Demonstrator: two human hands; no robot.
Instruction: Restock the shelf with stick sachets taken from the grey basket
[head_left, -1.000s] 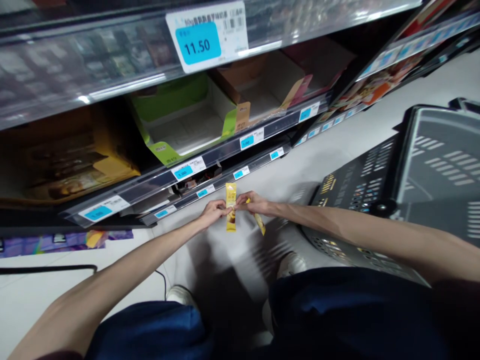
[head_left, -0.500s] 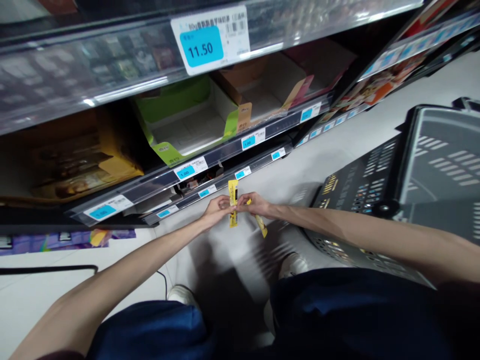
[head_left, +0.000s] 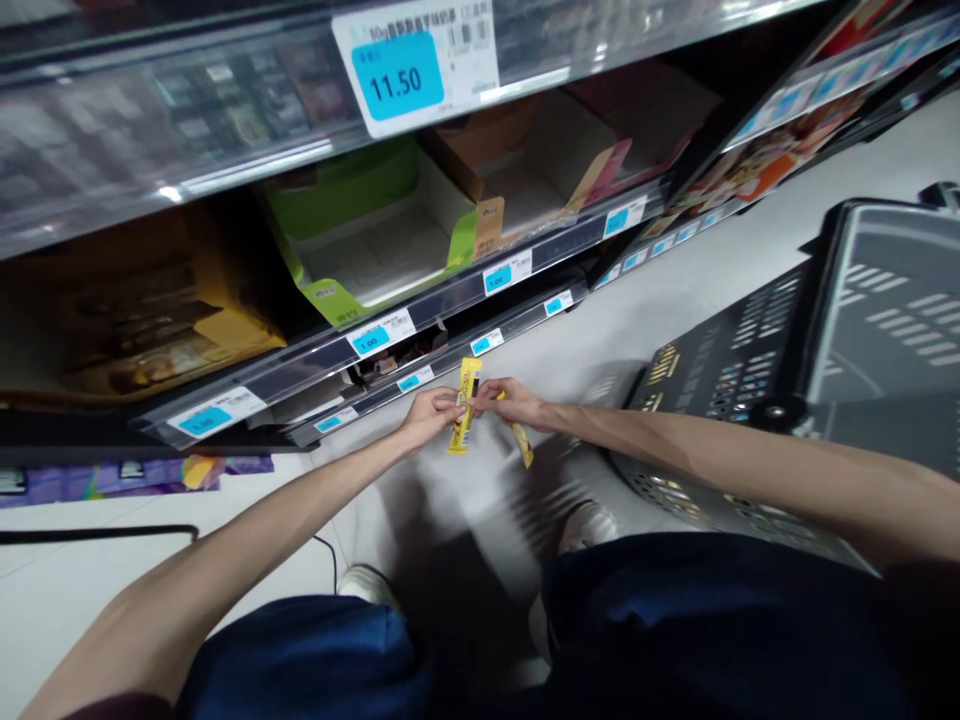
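Note:
Between my hands, above the floor, is a slim yellow snack packet (head_left: 469, 378), tilted slightly with its top to the right. My left hand (head_left: 433, 414) pinches it from the left side. My right hand (head_left: 511, 403) has its fingertips at the packet's right edge. Another yellow snack packet (head_left: 523, 446) hangs down from my right hand, gripped in its fingers. Printing and a dark strip show on the first packet, but the words are too small to read.
Ahead, a low shelf holds a green display box (head_left: 337, 305), a tan box (head_left: 489, 228) and a yellow box (head_left: 247, 335) with packets inside. A grey shopping basket (head_left: 720, 350) stands at my right. Purple packages (head_left: 157, 480) lie at the left, and a large price label (head_left: 416, 70) hangs overhead.
The packet between my hands has turned, its top leaning right and its bottom left, showing a wider face. The second packet stays in my right hand.

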